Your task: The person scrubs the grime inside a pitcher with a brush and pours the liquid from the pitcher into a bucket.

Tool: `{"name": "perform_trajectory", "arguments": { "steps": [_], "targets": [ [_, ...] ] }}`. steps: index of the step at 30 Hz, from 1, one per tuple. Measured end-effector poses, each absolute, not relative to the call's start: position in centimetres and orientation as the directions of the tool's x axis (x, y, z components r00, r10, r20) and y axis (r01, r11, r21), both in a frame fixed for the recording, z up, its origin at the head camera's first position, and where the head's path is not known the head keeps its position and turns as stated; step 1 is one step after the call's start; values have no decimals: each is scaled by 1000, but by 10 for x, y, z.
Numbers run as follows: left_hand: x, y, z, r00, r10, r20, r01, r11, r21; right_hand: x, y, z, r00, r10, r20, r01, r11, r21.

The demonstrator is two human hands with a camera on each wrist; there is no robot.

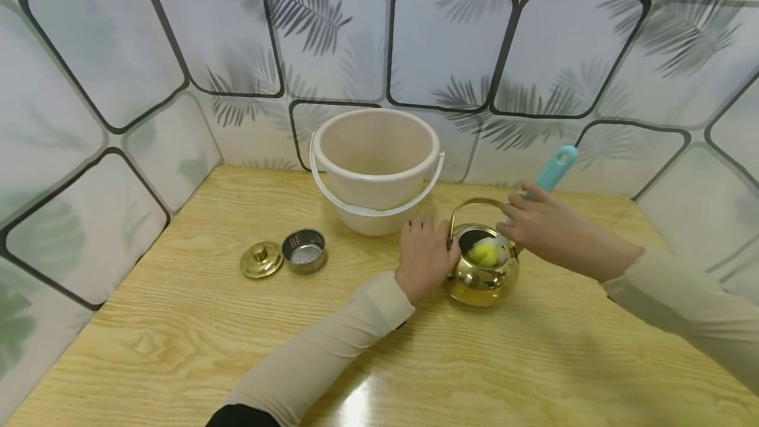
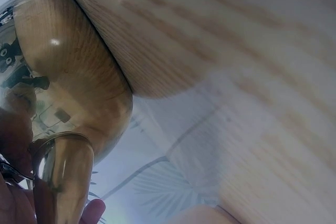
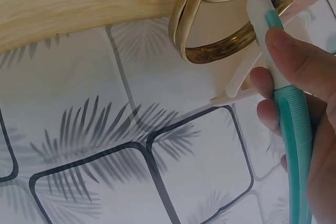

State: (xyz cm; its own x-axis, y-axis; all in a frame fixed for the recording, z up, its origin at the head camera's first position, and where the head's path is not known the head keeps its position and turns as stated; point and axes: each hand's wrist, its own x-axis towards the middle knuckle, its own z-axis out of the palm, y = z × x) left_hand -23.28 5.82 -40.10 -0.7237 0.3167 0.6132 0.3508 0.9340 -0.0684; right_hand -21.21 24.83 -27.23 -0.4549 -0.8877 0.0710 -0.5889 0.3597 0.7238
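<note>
A shiny gold teapot (image 1: pixel 477 294) stands uncovered on the wooden table, its hoop handle (image 3: pixel 223 48) raised. On its left side my left hand (image 1: pixel 423 259) grips it at the spout (image 2: pixel 65 177), with fingers on both sides of the spout in the left wrist view. My right hand (image 1: pixel 545 223) holds a sponge brush by its teal and white handle (image 3: pixel 294 145), tilted over the teapot. The brush's yellow and white sponge head (image 1: pixel 486 253) sits inside the teapot's mouth. The lower part of the sponge is hidden by the rim.
A cream bucket (image 1: pixel 379 193) with a white bail handle stands behind my left hand, near the wall. To the left lie a gold teapot lid (image 1: pixel 261 261) and a round metal strainer (image 1: pixel 304 252), side by side. Patterned walls (image 1: pixel 450 45) border the table (image 1: pixel 178 321).
</note>
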Motion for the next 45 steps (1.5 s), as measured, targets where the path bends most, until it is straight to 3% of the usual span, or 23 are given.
{"name": "perform_trajectory", "arguments": {
  "steps": [11, 17, 26, 39, 45],
  "targets": [
    [-231, 57, -399, -735, 314, 601, 344, 937, -68, -205, 246, -274, -448, -887, 112, -620, 398, 676],
    [-231, 56, -400, -742, 316, 591, 345, 936, -68, -208, 246, -279, -415, -893, 175, -643, 424, 637],
    [-230, 56, -399, -746, 319, 585, 344, 936, -72, -212, 241, -284, -438, -870, 227, -645, 480, 594],
    [-231, 57, -400, -747, 317, 585, 349, 935, -61, -219, 241, -288, -439, -874, 209, -566, 449, 691],
    [-231, 57, -399, -738, 313, 597, 349, 935, -60, -219, 247, -286, -458, -867, 197, -568, 456, 686]
  ]
}}
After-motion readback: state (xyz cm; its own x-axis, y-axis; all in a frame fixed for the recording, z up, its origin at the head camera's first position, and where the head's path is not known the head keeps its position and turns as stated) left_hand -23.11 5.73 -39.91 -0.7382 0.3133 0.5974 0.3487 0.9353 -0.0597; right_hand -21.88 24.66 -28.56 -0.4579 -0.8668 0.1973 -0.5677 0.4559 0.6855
